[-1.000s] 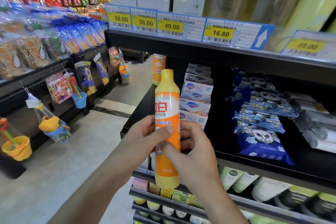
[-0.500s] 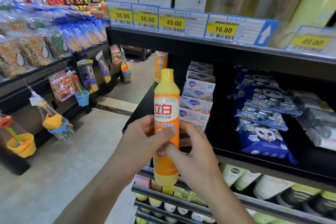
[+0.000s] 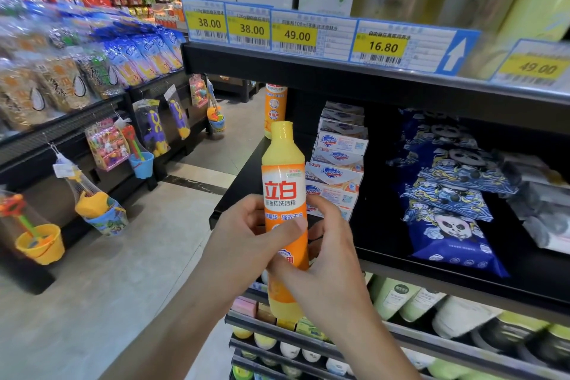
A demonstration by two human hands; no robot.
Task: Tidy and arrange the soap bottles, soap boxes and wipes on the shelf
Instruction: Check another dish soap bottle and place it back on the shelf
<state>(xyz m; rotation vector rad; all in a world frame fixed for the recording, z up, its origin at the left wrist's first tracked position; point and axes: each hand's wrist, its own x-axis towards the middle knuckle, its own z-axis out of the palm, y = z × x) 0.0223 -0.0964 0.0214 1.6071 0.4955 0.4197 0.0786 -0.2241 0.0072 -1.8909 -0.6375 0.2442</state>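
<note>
Gripping upright orange soap bottle (image 3: 284, 191) between left hand (image 3: 243, 244), right hand (image 3: 327, 268).

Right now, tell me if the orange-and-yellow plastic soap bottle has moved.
Yes: the bottle sank slightly against the stacked soap boxes, its label turning forward.

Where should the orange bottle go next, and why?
Probably onto the black shelf, beside the other orange bottle standing left of the soap boxes. Both hands hold the orange bottle upright in front of that bare spot.
</note>
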